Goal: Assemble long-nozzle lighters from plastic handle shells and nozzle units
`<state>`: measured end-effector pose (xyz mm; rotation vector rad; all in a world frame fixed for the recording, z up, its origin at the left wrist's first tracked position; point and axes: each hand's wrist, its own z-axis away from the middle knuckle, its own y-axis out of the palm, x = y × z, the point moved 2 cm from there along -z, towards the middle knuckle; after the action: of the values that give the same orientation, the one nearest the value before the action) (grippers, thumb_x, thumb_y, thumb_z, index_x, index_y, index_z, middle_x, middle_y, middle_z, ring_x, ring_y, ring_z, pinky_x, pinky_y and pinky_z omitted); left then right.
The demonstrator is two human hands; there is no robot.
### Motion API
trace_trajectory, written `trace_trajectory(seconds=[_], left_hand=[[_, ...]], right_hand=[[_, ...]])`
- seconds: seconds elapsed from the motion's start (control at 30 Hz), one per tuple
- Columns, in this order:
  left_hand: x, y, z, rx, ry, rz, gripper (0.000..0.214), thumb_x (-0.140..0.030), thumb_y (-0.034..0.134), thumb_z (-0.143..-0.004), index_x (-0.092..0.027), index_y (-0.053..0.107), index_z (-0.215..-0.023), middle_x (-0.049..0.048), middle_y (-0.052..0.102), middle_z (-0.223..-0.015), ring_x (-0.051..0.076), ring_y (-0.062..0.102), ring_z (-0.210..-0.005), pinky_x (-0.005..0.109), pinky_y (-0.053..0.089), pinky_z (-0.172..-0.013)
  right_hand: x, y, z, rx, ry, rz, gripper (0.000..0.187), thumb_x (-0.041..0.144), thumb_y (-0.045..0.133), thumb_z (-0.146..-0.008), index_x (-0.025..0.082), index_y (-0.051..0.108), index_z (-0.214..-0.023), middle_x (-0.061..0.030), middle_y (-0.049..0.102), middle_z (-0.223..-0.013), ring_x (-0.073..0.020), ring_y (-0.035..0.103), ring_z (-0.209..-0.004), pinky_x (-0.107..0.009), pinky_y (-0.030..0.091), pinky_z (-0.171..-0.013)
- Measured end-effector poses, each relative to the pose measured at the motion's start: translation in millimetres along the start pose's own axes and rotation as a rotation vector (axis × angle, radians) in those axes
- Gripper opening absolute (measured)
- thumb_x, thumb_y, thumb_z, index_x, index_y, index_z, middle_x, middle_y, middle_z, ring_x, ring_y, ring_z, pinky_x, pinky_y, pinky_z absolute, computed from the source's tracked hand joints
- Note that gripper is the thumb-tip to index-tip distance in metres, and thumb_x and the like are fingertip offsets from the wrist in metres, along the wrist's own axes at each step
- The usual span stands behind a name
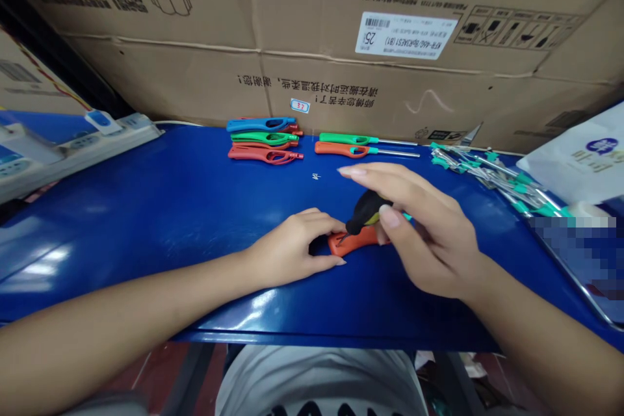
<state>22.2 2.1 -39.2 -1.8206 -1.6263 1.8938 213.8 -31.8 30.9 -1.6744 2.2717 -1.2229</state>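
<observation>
My left hand (297, 248) pinches the near end of an orange lighter body (355, 240) that lies flat on the blue table (170, 208). My right hand (419, 227) grips a black-and-yellow screwdriver (364, 211) with its tip pressed down onto the orange body. Part of the body is hidden under my right fingers.
A stack of blue, green and red lighter handles (263, 140) lies at the back. Two long-nozzle lighters (363, 145) lie beside it. Several metal tubes with green ends (492, 175) are piled at right, by a white bag (580, 156). Cardboard boxes (312, 32) wall the back. A power strip (73, 146) sits at left.
</observation>
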Motion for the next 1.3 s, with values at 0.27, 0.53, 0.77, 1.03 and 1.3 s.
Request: trace_trajectory(seconds=[0.27, 0.53, 0.77, 1.03, 1.3], left_hand=[[2.9, 2.9, -0.1, -0.031, 0.040, 0.019, 0.024, -0.025, 0.074, -0.089, -0.021, 0.068, -0.111, 0.0038, 0.073, -0.105, 0.021, 0.067, -0.099, 0.035, 0.052, -0.090], [1.6, 1.9, 0.3, -0.007, 0.019, 0.030, 0.025, -0.026, 0.075, -0.088, -0.019, 0.068, -0.111, 0.0056, 0.074, -0.108, 0.024, 0.067, -0.102, 0.038, 0.051, -0.091], [2.9, 3.9, -1.1, -0.017, 0.014, 0.034, 0.024, -0.024, 0.074, -0.088, -0.020, 0.068, -0.110, 0.0042, 0.074, -0.107, 0.023, 0.067, -0.099, 0.037, 0.052, -0.091], [0.4, 1.7, -0.8, -0.018, 0.001, 0.022, 0.022, -0.026, 0.077, -0.087, -0.019, 0.067, -0.105, 0.0042, 0.073, -0.102, 0.022, 0.066, -0.098, 0.035, 0.051, -0.089], [1.3, 3.0, -0.1, -0.024, 0.002, 0.031, 0.022, -0.026, 0.077, -0.087, -0.018, 0.068, -0.105, 0.0057, 0.072, -0.103, 0.023, 0.066, -0.099, 0.036, 0.052, -0.089]], right_hand=[[8.9, 0.1, 3.0, -0.076, -0.108, 0.208, 0.024, 0.024, 0.072, -0.091, 0.022, 0.068, -0.114, -0.0029, 0.073, -0.086, -0.0152, 0.070, -0.076, -0.025, 0.056, -0.065], [7.9, 5.4, 1.6, -0.018, -0.055, -0.074, 0.040, 0.014, 0.051, -0.098, 0.022, 0.057, -0.136, -0.0080, 0.073, -0.112, -0.0188, 0.069, -0.100, -0.031, 0.060, -0.077], [9.3, 0.3, 3.3, -0.043, -0.114, 0.189, 0.039, 0.024, 0.065, -0.095, 0.024, 0.061, -0.134, -0.0053, 0.072, -0.097, -0.0180, 0.069, -0.085, -0.028, 0.058, -0.069], [6.5, 0.8, -0.1, -0.039, -0.032, 0.042, 0.030, 0.019, 0.065, -0.095, 0.021, 0.066, -0.124, -0.0061, 0.072, -0.096, -0.0157, 0.066, -0.079, -0.025, 0.056, -0.063], [6.0, 0.3, 2.6, 0.120, -0.019, -0.100, 0.046, 0.014, 0.041, -0.102, 0.022, 0.051, -0.147, -0.0108, 0.065, -0.131, -0.0150, 0.068, -0.096, -0.026, 0.059, -0.073]])
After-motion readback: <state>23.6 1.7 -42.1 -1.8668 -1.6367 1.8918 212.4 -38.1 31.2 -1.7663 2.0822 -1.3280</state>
